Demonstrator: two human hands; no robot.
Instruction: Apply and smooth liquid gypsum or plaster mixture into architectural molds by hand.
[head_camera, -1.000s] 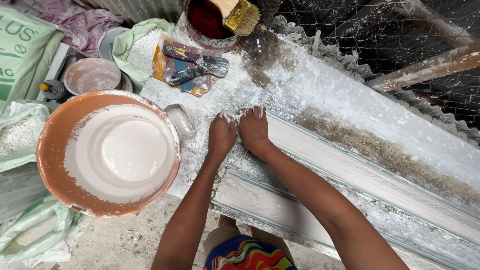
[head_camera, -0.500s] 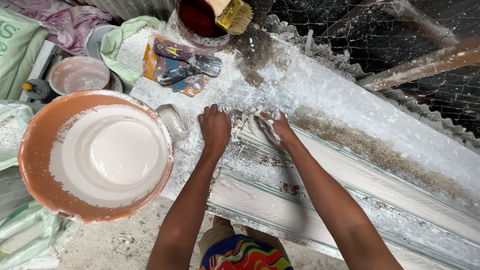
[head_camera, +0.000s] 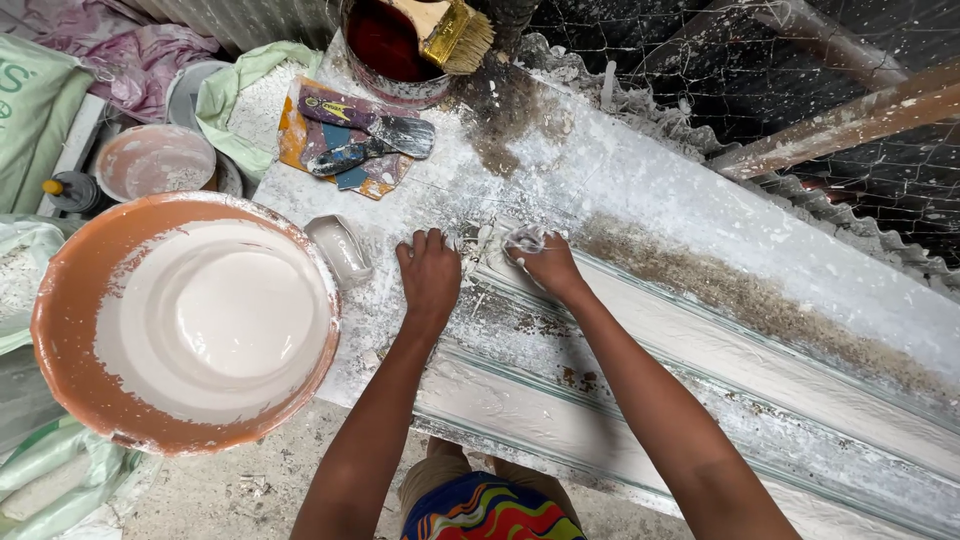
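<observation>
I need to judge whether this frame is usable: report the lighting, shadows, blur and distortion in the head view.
Head view: soft, even daylight with no hard shadows; the left hand, right hand and plaster mould are sharp; the wet white mix in the orange basin shows only a mild sheen, no blown glare; the mesh corner falls dark; straight mould edges bow slightly, hinting at wide-angle distortion.

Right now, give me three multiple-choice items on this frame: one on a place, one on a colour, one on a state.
1. Where is the brush? A on the can B in the basin C on the floor
2. The basin rim is: A blue B orange C black
3. The left hand is: A raised B gripping a knife C flat on the plaster moulding

A: it lies across the red can.
B: orange shows around the white mix.
C: palm down beside the right hand.
</observation>
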